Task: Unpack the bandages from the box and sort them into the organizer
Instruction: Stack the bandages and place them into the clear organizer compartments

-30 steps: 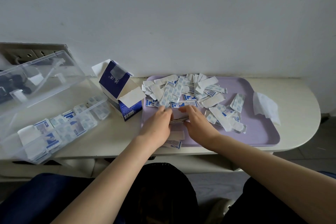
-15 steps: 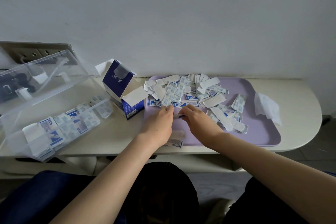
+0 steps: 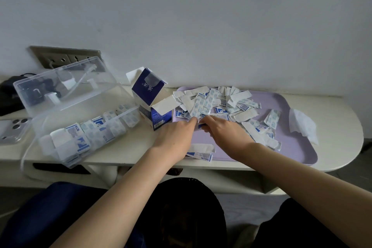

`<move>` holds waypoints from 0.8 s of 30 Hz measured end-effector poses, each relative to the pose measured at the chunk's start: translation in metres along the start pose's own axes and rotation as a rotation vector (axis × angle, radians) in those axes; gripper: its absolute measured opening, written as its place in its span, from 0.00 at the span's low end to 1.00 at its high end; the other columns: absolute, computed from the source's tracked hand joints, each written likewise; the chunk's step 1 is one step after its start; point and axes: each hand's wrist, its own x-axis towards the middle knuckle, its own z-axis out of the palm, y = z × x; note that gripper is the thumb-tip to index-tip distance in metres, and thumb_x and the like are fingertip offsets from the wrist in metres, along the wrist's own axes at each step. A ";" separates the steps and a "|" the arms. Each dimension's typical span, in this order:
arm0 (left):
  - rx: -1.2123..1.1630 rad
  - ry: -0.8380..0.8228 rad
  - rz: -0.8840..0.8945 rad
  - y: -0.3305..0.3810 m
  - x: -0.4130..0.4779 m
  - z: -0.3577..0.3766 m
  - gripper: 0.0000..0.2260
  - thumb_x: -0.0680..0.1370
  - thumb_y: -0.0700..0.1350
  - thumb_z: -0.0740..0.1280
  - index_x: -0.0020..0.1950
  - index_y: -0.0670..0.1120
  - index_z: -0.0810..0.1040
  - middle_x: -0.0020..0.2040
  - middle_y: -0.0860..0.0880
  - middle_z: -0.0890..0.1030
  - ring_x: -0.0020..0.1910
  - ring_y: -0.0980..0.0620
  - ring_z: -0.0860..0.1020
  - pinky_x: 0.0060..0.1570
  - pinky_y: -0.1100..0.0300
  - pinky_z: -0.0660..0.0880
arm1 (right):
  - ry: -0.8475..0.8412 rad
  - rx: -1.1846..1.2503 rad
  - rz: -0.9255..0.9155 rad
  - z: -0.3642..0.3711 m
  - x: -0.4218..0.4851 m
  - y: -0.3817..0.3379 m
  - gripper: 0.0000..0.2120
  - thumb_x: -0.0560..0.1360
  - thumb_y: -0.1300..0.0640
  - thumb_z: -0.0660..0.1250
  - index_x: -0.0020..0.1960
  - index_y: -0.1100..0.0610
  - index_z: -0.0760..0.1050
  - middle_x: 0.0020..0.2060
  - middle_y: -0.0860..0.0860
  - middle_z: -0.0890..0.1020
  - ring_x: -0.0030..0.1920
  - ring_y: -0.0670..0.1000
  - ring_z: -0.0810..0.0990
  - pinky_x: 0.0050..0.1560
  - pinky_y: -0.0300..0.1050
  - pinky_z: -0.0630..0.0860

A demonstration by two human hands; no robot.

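Silver phone, back up, at the far left of the cream table, near a black bundle and below a wall socket. Next along, clear plastic organizer, lid tilted open toward the wall, front compartments packed with sorted bandages on edge; blue Chinese characters on the wrappers, too small to read surely. Just beside it, dark blue box, top flaps open, white characters on its slanted face, barcode on its side, close against the purple tray. Left hand on the tray's near left part, fingers fairly straight, tips at the edge of the loose pile; grip or mere touch impossible to tell. Two stray wrappers just under that wrist. Right hand touching the left, fingers curled down round a blue-printed bandage. Pile crowding the tray's far half and spilling right. White tissue crumpled over the tray's right rim.
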 end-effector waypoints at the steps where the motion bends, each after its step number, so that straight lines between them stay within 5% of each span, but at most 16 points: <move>1: -0.011 0.014 -0.008 -0.004 -0.003 -0.001 0.18 0.76 0.32 0.56 0.63 0.49 0.65 0.52 0.47 0.79 0.45 0.45 0.79 0.33 0.57 0.65 | -0.018 0.008 -0.006 -0.001 0.001 -0.003 0.11 0.81 0.60 0.55 0.61 0.59 0.70 0.52 0.53 0.77 0.46 0.56 0.79 0.41 0.50 0.75; 8: -0.014 0.054 0.000 -0.027 -0.029 -0.016 0.20 0.76 0.33 0.58 0.66 0.50 0.65 0.53 0.48 0.77 0.42 0.47 0.74 0.35 0.57 0.65 | -0.098 -0.058 -0.103 0.004 0.005 -0.025 0.08 0.81 0.55 0.57 0.56 0.58 0.69 0.46 0.55 0.78 0.37 0.58 0.76 0.34 0.49 0.69; 13: -0.051 0.068 -0.042 -0.046 -0.049 -0.022 0.16 0.76 0.31 0.56 0.58 0.48 0.67 0.49 0.49 0.76 0.39 0.47 0.72 0.35 0.57 0.64 | -0.178 -0.045 -0.104 0.005 0.005 -0.042 0.08 0.78 0.63 0.56 0.56 0.56 0.68 0.47 0.51 0.77 0.38 0.54 0.70 0.37 0.46 0.65; 18: -0.018 0.125 -0.031 -0.065 -0.065 -0.025 0.17 0.76 0.33 0.57 0.60 0.49 0.66 0.46 0.50 0.76 0.44 0.46 0.77 0.37 0.56 0.67 | 0.024 0.179 -0.157 0.010 0.017 -0.060 0.08 0.77 0.62 0.61 0.52 0.58 0.77 0.43 0.54 0.79 0.43 0.54 0.76 0.43 0.45 0.72; 24: -0.072 0.247 -0.102 -0.091 -0.077 -0.034 0.12 0.77 0.35 0.57 0.56 0.49 0.69 0.47 0.49 0.79 0.45 0.46 0.78 0.37 0.57 0.66 | 0.283 0.053 -0.270 -0.003 0.048 -0.108 0.17 0.75 0.47 0.56 0.43 0.54 0.81 0.33 0.48 0.82 0.34 0.53 0.79 0.26 0.41 0.72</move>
